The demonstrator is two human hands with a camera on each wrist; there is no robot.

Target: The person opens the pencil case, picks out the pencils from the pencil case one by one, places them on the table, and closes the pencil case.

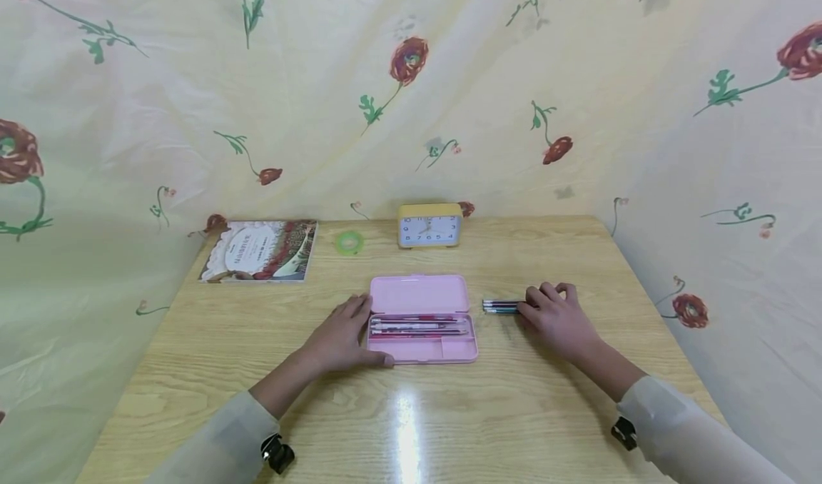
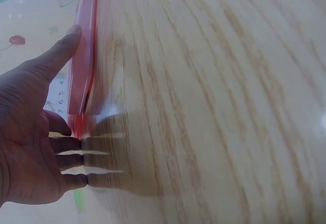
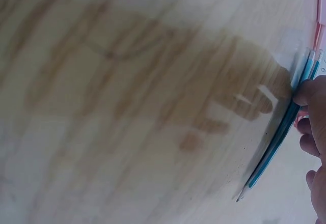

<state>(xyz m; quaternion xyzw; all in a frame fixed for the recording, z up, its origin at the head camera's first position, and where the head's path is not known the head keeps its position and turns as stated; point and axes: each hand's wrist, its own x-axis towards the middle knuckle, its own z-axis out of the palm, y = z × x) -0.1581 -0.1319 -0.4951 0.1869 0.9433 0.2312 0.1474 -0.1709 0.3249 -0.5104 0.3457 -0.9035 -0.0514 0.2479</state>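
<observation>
A pink pencil case [image 1: 420, 295] lies with its lid back on the wooden table. Several pens and pencils [image 1: 417, 325] lie in its long compartment. My left hand [image 1: 340, 338] spans the case's left end, thumb straight along the front wall and fingers extended by the left side. In the left wrist view that thumb [image 2: 63, 51] touches the pink wall. To the right of the case, my right hand [image 1: 559, 320] pinches a small bunch of pencils [image 1: 501, 306] between thumb and fingers. Seen from the right wrist, these blue pencils [image 3: 277, 137] lie low over the tabletop.
A yellow alarm clock [image 1: 429, 225] stands at the back edge, with a roll of green tape [image 1: 349, 243] to its left. At the back left lies a book [image 1: 260, 252]. Flowered cloth [image 1: 321, 98] hangs behind and beside the table [image 1: 514, 412].
</observation>
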